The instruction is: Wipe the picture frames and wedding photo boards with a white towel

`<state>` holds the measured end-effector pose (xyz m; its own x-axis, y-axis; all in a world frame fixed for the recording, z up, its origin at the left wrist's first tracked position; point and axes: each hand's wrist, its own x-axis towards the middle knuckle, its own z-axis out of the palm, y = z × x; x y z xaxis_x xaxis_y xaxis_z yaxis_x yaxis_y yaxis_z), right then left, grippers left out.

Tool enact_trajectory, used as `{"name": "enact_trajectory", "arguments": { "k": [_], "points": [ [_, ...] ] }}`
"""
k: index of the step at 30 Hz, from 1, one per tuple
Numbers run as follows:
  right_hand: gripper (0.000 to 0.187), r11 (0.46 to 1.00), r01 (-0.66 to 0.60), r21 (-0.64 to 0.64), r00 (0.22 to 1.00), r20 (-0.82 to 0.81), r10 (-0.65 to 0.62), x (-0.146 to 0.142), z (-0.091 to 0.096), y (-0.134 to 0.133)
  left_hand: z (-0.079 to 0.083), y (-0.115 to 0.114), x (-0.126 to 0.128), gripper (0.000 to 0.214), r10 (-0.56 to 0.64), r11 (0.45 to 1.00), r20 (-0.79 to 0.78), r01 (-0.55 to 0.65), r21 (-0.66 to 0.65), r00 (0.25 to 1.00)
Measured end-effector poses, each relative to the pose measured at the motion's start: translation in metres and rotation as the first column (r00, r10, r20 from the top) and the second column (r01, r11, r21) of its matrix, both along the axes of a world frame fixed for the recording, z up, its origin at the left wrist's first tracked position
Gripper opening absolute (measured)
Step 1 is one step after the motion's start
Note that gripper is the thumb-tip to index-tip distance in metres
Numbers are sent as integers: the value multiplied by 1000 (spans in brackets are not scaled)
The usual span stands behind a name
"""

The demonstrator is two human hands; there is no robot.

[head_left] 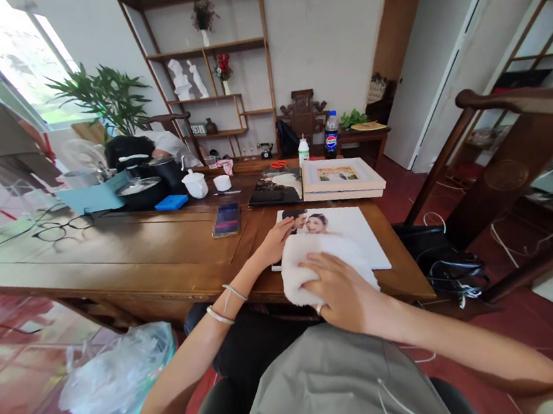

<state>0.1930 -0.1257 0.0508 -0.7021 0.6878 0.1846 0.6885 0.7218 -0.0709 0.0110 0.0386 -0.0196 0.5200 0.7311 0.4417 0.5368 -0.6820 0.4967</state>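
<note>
Right hand (341,286) had cloth (296,281) in grip, over near part of photo (357,230). Photo lay on worktop (186,251), just beyond. Left hand (279,237), fingers straight, touched photo's left side.

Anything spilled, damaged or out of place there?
No spill or damage shows. The left hand touches the photo print; the right hand holds a white cloth over part of it. Only the clear plastic bag at lower left looks untidy, rumpled and bulging.
</note>
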Motion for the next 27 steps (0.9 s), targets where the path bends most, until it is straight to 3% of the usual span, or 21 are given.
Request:
{"name": "enact_trajectory", "arguments": {
  "k": [6,9,14,18,23,27],
  "points": [
    [39,972,225,67,974,-15,-225,-1,-6,56,2,-2,1,41,-20,1000,12,20,-1,1000],
    [36,951,280,132,959,15,-285,-12,-15,61,2,-2,1,40,-43,999,16,43,14,999],
    [36,983,148,111,989,15,-150,-18,-23,24,3,-4,2,40,-17,1000,-11,17,18,1000],
    [39,999,30,31,997,-72,-28,12,-19,16,3,-5,3,42,17,1000,-21,-17,8,1000],
    [39,994,94,62,992,-89,-89,57,-11,65,0,-3,4,41,49,999,-14,-49,8,999],
    [32,990,135,26,990,-51,-134,66,0,115,-2,-3,4,41,45,999,-10,-45,8,999]
  ]
}}
